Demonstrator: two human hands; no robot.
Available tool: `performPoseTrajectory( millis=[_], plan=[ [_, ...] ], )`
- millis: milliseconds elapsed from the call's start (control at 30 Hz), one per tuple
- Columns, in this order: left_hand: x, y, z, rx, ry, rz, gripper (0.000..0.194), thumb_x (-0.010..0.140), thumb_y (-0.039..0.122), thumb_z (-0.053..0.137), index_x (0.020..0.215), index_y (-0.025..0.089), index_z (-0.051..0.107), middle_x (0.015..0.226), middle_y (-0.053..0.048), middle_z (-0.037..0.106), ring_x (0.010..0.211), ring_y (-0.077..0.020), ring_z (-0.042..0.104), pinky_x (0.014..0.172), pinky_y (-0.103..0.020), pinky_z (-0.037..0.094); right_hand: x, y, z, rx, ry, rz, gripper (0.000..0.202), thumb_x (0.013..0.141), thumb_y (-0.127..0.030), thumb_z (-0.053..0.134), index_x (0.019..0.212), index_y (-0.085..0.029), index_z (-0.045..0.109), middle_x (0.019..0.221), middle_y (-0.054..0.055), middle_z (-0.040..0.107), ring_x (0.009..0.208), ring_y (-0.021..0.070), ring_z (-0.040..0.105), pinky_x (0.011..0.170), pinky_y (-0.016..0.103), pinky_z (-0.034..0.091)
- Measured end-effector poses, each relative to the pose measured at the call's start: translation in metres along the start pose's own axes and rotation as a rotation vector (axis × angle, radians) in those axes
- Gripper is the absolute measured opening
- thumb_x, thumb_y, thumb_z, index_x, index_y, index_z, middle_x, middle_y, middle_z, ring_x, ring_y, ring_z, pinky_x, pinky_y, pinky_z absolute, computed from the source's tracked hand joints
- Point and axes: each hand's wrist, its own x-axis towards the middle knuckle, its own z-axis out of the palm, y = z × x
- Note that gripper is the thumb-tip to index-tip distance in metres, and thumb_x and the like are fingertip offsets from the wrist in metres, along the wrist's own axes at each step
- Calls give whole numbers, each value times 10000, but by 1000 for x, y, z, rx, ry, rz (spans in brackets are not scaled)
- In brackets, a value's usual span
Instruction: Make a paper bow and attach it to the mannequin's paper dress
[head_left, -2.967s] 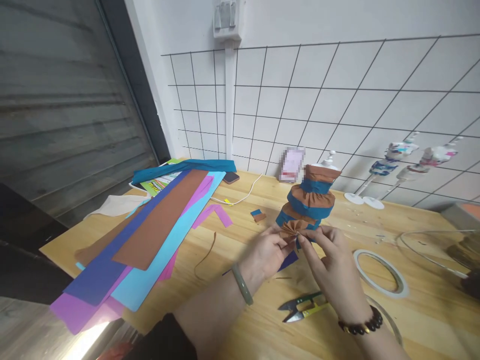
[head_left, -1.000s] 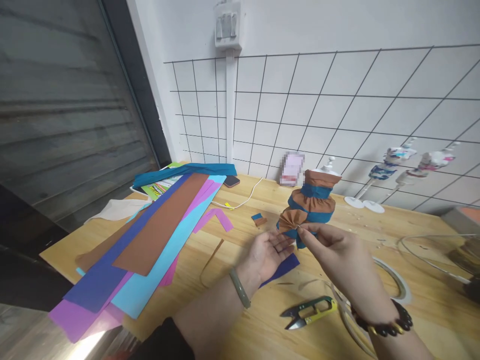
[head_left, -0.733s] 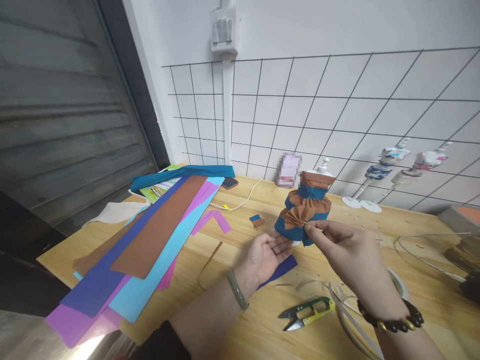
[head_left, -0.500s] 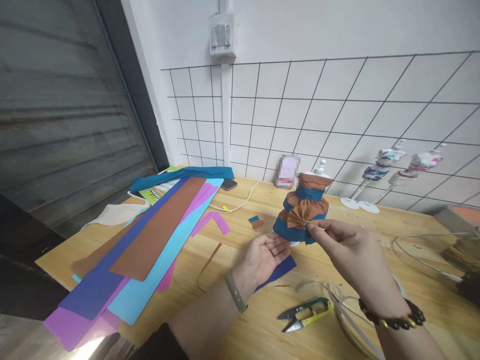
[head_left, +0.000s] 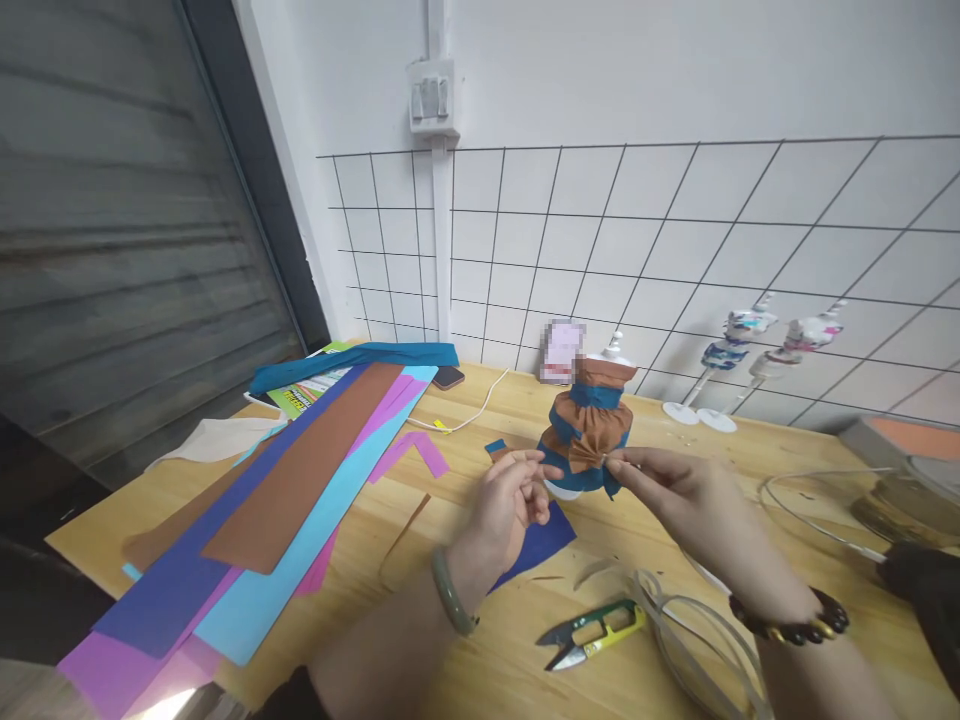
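A small dress form [head_left: 613,345] on a white base wears a gathered paper dress [head_left: 589,412] in brown and teal bands. Against its lower front lies a pleated brown paper fan [head_left: 589,455]. My right hand [head_left: 679,500] pinches the fan's gathered right end between thumb and fingertips. Just left of the dress, my left hand [head_left: 510,500] is raised with fingers loosely curled and apart, holding nothing. A dark blue paper piece [head_left: 536,545] lies beneath that hand, and a small teal and brown scrap is partly hidden behind it.
Long paper strips [head_left: 300,470] in brown, blue and purple cover the table's left side. Thread snips [head_left: 589,635] and a coiled pale band [head_left: 697,640] lie in front. Two more dress forms [head_left: 739,345] stand by the wall grid. A cable [head_left: 480,405] and a phone lie at the back.
My left hand has come away from under the dress hem, turned over and curled its fingers. The fan now looks more folded, my right hand still pinching it. The view has shifted slightly.
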Motion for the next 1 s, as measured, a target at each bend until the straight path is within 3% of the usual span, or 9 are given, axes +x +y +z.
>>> performPoseTrajectory(
  millis=[100, 267, 500, 633, 800, 900, 1000],
  plan=[
    [-4, 3, 12, 69, -92, -42, 251, 643, 189, 595, 861, 162, 474, 726, -6, 590, 416, -54, 424, 404, -199, 293, 0, 2, -2, -212, -50, -97, 287, 823, -400, 486, 805, -212, 702, 724, 37, 734, 665, 213, 656, 580, 280, 477],
    [-1, 3, 20, -10, -53, -25, 237, 606, 144, 574, 747, 188, 389, 713, 32, 543, 406, -25, 385, 386, -171, 242, -2, -3, -2, -473, 8, -211, 255, 869, -329, 437, 852, -217, 665, 725, 34, 720, 592, 187, 634, 535, 271, 431],
    [8, 1, 26, -76, -38, -4, 234, 581, 118, 534, 731, 193, 370, 594, 68, 441, 381, -24, 322, 367, -173, 174, 0, -9, 1, -741, 61, -373, 239, 880, -256, 429, 748, -190, 617, 606, 43, 654, 544, 190, 587, 506, 274, 363],
    [10, 0, 27, -68, -26, -7, 226, 580, 129, 530, 730, 192, 373, 581, 69, 426, 378, -23, 298, 369, -175, 172, -1, -9, 1, -710, 84, -406, 243, 883, -248, 419, 783, -180, 630, 623, 55, 663, 559, 193, 596, 521, 277, 379],
    [9, -2, 27, 11, 35, 48, 188, 604, 148, 533, 724, 189, 394, 553, 72, 401, 371, -33, 296, 366, -183, 177, -2, -9, 0, -480, 104, -359, 210, 875, -281, 445, 865, -201, 639, 734, 42, 710, 633, 188, 637, 578, 276, 435],
    [10, 1, 30, 62, 139, 176, 183, 649, 138, 524, 791, 189, 422, 635, 60, 452, 393, -23, 309, 381, -174, 202, -1, -7, -3, -349, 149, -308, 204, 867, -311, 463, 880, -212, 640, 780, 27, 720, 667, 173, 650, 597, 259, 456],
    [15, 10, 37, 196, 196, 408, 269, 687, 140, 557, 924, 207, 448, 750, 39, 489, 509, -42, 412, 475, -169, 323, -1, -3, -8, -337, 248, -274, 226, 856, -347, 469, 889, -205, 643, 784, 39, 718, 672, 185, 653, 591, 267, 460]
  ],
)
